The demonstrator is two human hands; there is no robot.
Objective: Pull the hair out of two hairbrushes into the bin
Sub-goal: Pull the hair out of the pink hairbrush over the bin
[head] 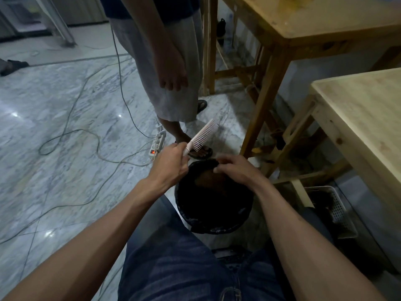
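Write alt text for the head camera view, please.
A seated person's left hand holds a pink hairbrush above a black-lined bin, while the right hand hovers over the bin with fingers curled. Another person stands behind on a marble floor strewn with cables.

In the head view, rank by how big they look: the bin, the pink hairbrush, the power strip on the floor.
1. Bin, plainly the largest.
2. Pink hairbrush in the left hand.
3. Power strip.

The last two look close in length, and the strip lies farther from the camera and partly hidden, so their order is unsure.
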